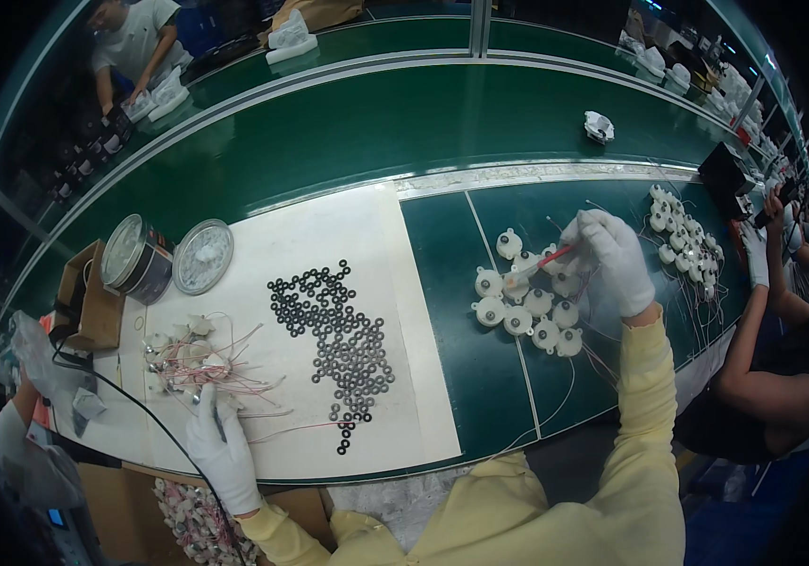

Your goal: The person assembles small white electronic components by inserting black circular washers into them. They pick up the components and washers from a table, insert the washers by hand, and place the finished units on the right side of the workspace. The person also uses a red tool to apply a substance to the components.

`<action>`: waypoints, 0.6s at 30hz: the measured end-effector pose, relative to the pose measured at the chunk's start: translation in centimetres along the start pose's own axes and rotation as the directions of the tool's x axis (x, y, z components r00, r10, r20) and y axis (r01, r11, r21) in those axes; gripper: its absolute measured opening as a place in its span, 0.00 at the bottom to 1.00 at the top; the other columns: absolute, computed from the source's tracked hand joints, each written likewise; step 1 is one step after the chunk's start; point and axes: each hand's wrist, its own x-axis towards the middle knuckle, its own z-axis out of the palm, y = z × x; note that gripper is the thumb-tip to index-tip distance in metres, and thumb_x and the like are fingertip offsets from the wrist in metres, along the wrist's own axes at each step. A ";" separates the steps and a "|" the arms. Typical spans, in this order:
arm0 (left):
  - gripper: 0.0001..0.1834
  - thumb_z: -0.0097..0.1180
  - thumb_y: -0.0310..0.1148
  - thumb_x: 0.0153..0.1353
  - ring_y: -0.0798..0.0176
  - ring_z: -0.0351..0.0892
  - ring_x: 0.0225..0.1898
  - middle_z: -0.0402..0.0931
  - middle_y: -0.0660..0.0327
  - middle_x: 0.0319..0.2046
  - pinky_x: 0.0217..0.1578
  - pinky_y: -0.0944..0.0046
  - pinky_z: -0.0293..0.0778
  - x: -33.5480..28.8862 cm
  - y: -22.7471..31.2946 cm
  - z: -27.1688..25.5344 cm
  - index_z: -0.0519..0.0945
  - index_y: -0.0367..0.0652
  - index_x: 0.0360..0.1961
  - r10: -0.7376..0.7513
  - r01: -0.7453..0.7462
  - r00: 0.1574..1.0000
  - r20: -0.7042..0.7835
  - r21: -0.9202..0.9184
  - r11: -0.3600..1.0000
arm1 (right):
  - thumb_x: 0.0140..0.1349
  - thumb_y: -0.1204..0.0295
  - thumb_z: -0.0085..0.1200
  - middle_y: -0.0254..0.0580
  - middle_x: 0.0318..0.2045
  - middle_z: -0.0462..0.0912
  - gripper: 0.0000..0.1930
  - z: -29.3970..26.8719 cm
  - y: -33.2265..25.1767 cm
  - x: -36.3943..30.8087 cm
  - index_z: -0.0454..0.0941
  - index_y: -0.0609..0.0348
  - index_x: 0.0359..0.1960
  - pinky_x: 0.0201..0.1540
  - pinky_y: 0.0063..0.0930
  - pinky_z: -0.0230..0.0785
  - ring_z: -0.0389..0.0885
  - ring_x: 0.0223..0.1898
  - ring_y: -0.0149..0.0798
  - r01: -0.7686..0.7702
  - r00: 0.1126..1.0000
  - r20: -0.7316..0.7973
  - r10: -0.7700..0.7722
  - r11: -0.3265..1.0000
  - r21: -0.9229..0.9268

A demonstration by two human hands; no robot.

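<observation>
- Right hand [617, 259], white glove, pinches a red-handled tool [555, 255]; fingers clamped on the handle, tip pointing down-left at a white housing [516, 281]
- That housing sits in a cluster of round white housings [532, 307] on the green belt [376, 132], just left of the right hand; thin wires trail off the cluster
- Left hand [220, 443], also gloved, rests on the white sheet [329, 226] near its front edge; fingers closed around a thin dark tool [218, 422], black cable runs from it off to the left
- Left hand sits just beside a tangle of red-wired parts [192, 363]
- Black rings [338, 335] spread across the middle of the sheet, between the two hands, touched by neither
- Two round tins [164, 257] at the sheet's back-left corner, cardboard box [88, 297] left of them
- Second pile of white housings [683, 241] further right on the belt, near a co-worker's gloved hand [755, 253]
- Another person at far top left, working at the other side of the belt
- Box of small parts [192, 524] below the table edge, under the left forearm
</observation>
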 end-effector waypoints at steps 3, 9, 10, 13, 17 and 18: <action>0.22 0.55 0.25 0.66 0.47 0.73 0.37 0.74 0.50 0.34 0.40 0.49 0.69 0.0 0.0 0.1 0.77 0.43 0.63 0.010 -0.010 1.000 -0.016 -0.028 1.000 | 0.77 0.57 0.48 0.37 0.34 0.84 0.20 -0.1 -0.3 0.0 0.80 0.64 0.40 0.28 0.14 0.69 0.82 0.26 0.24 -0.019 0.999 0.030 0.019 1.000 -0.024; 0.23 0.55 0.24 0.66 0.47 0.73 0.36 0.74 0.51 0.33 0.40 0.49 0.69 0.0 0.3 -0.1 0.77 0.43 0.63 -0.016 0.016 1.000 0.008 -0.011 1.000 | 0.78 0.59 0.48 0.38 0.34 0.84 0.19 0.2 -0.5 -0.1 0.80 0.64 0.40 0.29 0.14 0.71 0.84 0.29 0.25 -0.042 0.999 0.035 0.042 0.999 0.002; 0.23 0.55 0.24 0.66 0.47 0.73 0.36 0.75 0.51 0.33 0.40 0.49 0.69 0.0 0.2 -0.1 0.77 0.43 0.63 -0.012 0.012 1.000 0.005 -0.012 1.000 | 0.78 0.59 0.48 0.38 0.34 0.84 0.19 0.2 -0.5 0.0 0.80 0.64 0.40 0.30 0.14 0.71 0.84 0.29 0.25 -0.044 0.998 0.035 0.044 0.999 -0.008; 0.23 0.55 0.25 0.66 0.47 0.73 0.36 0.75 0.51 0.33 0.40 0.49 0.69 0.0 0.1 0.0 0.77 0.43 0.63 -0.005 0.005 1.000 0.002 -0.015 1.000 | 0.78 0.59 0.47 0.37 0.34 0.85 0.19 0.2 -0.8 -0.1 0.80 0.65 0.40 0.29 0.14 0.71 0.84 0.30 0.25 -0.045 0.998 0.035 0.047 0.998 -0.039; 0.22 0.55 0.25 0.66 0.47 0.73 0.36 0.75 0.50 0.33 0.40 0.49 0.70 0.1 0.1 0.0 0.77 0.43 0.63 0.010 -0.010 1.000 -0.012 -0.020 1.000 | 0.78 0.60 0.47 0.37 0.33 0.85 0.19 0.0 -1.3 -0.2 0.81 0.65 0.40 0.29 0.14 0.70 0.84 0.30 0.24 -0.055 0.997 0.051 0.060 0.995 -0.086; 0.22 0.55 0.25 0.66 0.47 0.73 0.36 0.75 0.51 0.33 0.40 0.49 0.70 0.1 0.1 0.0 0.77 0.43 0.62 0.020 -0.020 1.000 -0.020 -0.021 1.000 | 0.78 0.60 0.47 0.36 0.33 0.85 0.19 -0.1 -1.2 -0.2 0.81 0.65 0.40 0.29 0.14 0.70 0.84 0.30 0.23 -0.047 0.998 0.048 0.051 0.995 -0.090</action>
